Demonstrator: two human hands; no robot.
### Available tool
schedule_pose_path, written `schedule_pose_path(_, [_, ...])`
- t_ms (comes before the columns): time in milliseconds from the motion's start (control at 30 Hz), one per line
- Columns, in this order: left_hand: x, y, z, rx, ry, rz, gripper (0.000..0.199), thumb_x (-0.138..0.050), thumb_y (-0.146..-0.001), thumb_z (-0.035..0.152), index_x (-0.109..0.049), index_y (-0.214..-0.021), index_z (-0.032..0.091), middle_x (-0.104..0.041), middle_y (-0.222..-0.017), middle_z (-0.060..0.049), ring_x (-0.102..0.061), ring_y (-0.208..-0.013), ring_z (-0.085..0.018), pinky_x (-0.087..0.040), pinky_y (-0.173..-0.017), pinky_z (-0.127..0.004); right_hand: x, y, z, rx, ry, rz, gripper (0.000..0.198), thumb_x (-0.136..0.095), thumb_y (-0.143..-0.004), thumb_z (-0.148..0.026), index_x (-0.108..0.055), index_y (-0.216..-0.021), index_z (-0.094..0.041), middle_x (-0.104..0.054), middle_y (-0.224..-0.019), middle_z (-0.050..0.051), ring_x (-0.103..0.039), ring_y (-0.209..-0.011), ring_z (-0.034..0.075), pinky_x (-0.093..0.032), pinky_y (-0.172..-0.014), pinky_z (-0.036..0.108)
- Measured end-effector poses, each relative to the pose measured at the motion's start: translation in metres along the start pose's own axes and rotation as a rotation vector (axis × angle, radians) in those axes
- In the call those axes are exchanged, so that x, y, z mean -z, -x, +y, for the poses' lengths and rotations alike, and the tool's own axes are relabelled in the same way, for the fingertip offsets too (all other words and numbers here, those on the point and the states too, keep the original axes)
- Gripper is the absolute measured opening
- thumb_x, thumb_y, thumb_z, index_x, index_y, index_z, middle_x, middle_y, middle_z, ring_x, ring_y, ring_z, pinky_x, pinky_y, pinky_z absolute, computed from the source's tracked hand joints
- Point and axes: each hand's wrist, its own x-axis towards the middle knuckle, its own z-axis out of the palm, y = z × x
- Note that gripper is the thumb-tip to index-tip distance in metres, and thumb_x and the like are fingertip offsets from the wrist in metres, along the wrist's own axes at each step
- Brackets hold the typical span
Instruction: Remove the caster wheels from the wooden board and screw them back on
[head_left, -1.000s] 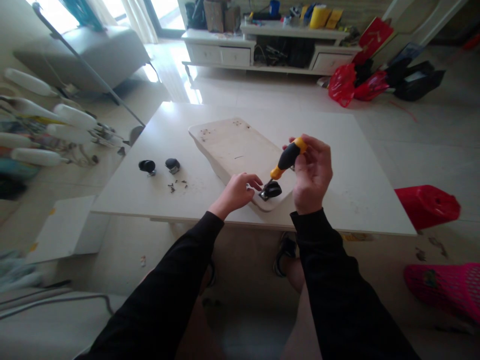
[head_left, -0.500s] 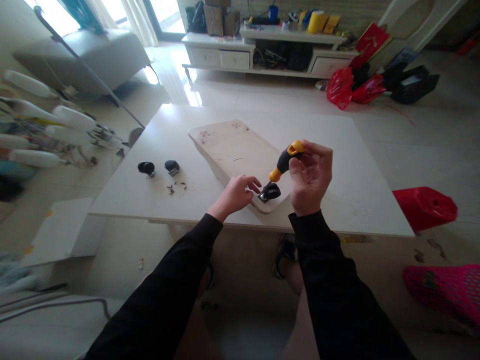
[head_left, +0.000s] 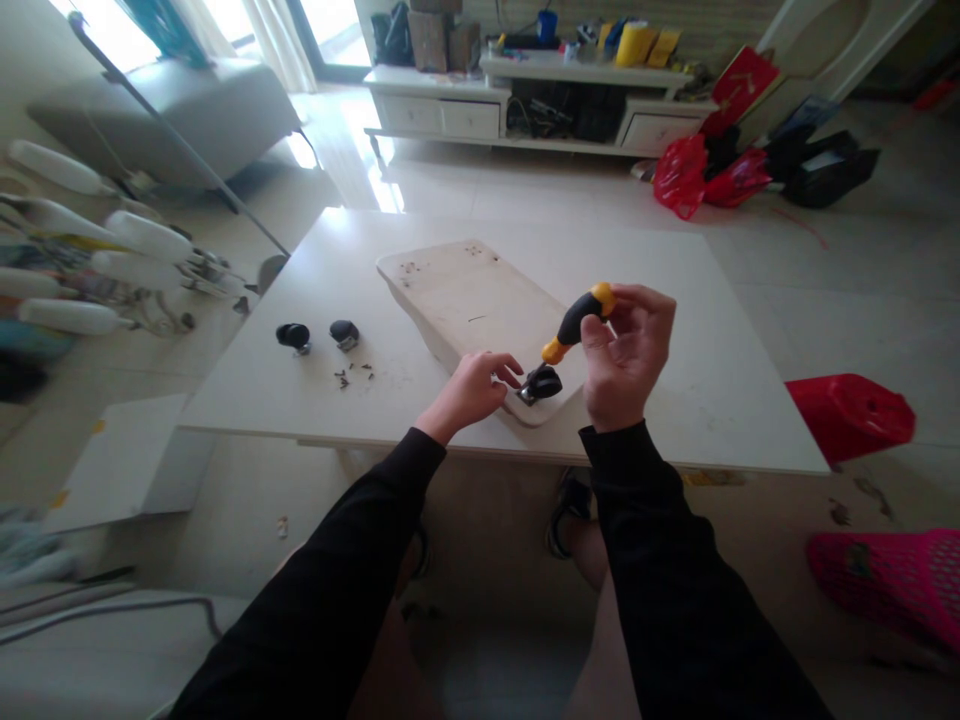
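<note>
My right hand [head_left: 630,350] grips a yellow-and-black screwdriver [head_left: 577,322], its shaft slanting down to the left. The tip meets the metal plate of a black caster wheel [head_left: 543,382] at the near corner of a pale board [head_left: 480,310]. My left hand [head_left: 476,388] rests at the board's near left edge, fingers apart and slightly bent, close to the caster; whether a fingertip touches its plate I cannot tell. Two loose casters, one [head_left: 292,336] beside another [head_left: 344,334], lie to the left with several small screws [head_left: 343,380]. Screw holes mark the board's far corners.
All this is on a white table [head_left: 675,420]. A red plastic stool [head_left: 851,415] stands past its right edge, with a pink basket [head_left: 892,585] nearer. A white cabinet [head_left: 442,112] and red bags [head_left: 681,178] are at the back. A white box [head_left: 120,460] sits at left.
My right hand has shifted slightly right and turned on the screwdriver handle, which leans a little more to the right. My left hand and the caster stay in place.
</note>
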Motion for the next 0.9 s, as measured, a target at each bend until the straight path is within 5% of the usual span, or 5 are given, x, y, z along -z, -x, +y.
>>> schedule_pose_path(233, [0.001, 0.001, -0.002, -0.014, -0.007, 0.0, 0.049, -0.051, -0.071, -0.008, -0.078, -0.1, 0.02, -0.085, -0.088, -0.001, -0.078, -0.086, -0.018, -0.058, -0.09, -0.035, 0.001, 0.0, 0.002, -0.012, 0.071, 0.096, 0.044, -0.083, -0.083, -0.04, -0.058, -0.118, -0.034, -0.056, -0.112, -0.001, -0.063, -0.099, 0.015, -0.062, -0.081, 0.033])
schedule_pose_path(533, [0.001, 0.0, -0.002, -0.005, -0.046, -0.004, 0.049, -0.053, -0.071, -0.008, -0.078, -0.101, 0.02, -0.085, -0.09, -0.002, -0.076, -0.09, -0.02, -0.059, -0.09, -0.036, -0.002, 0.001, 0.002, -0.004, 0.018, 0.093, 0.038, -0.073, -0.092, -0.034, -0.059, -0.127, -0.035, -0.062, -0.119, 0.002, -0.07, -0.105, 0.018, -0.067, -0.093, 0.045])
schedule_pose_path(733, [0.002, 0.003, -0.002, -0.005, -0.034, -0.003, 0.047, -0.053, -0.069, -0.007, -0.076, -0.099, 0.021, -0.085, -0.092, -0.002, -0.076, -0.09, -0.021, -0.057, -0.088, -0.035, 0.01, -0.012, 0.01, 0.099, 0.054, 0.301, 0.041, -0.079, -0.087, -0.037, -0.063, -0.124, -0.033, -0.064, -0.119, 0.003, -0.072, -0.108, 0.022, -0.068, -0.093, 0.05])
schedule_pose_path(900, [0.0, 0.007, -0.001, -0.024, -0.113, -0.04, 0.046, -0.055, -0.071, -0.006, -0.075, -0.101, 0.023, -0.084, -0.092, 0.0, -0.075, -0.102, -0.023, -0.05, -0.107, -0.045, 0.029, -0.015, 0.03, 0.027, 0.057, 0.474, 0.042, -0.076, -0.086, -0.033, -0.059, -0.125, -0.035, -0.065, -0.118, 0.002, -0.073, -0.102, 0.022, -0.069, -0.086, 0.049])
